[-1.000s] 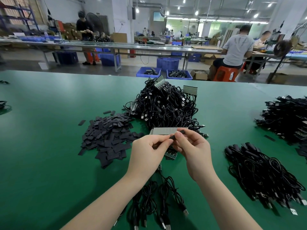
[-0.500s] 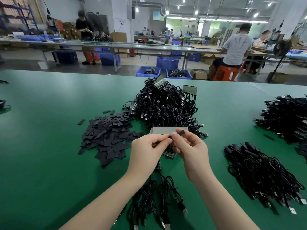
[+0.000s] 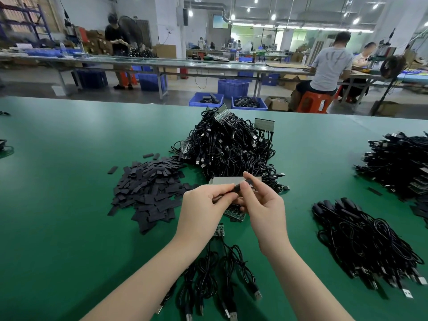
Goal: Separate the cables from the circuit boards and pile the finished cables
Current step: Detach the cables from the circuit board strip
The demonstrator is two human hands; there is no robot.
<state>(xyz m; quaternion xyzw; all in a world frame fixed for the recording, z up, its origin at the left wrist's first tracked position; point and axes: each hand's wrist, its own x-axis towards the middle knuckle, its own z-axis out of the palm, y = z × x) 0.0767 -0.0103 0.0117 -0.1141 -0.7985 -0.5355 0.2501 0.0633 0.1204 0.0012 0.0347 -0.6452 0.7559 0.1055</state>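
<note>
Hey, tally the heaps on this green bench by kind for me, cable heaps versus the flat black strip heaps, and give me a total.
Cable heaps: 3, the center heap, the near right heap, the far right heap
Strip heaps: 1, the strip heap
Total: 4

We have bare green table (image 3: 58, 216) open to our left. Ahead, the tangled cable heap (image 3: 228, 149) blocks the way; black strips (image 3: 148, 191) crowd front-left, finished cables (image 3: 368, 242) lie right, and loose cables (image 3: 215, 279) trail between our forearms.
</note>
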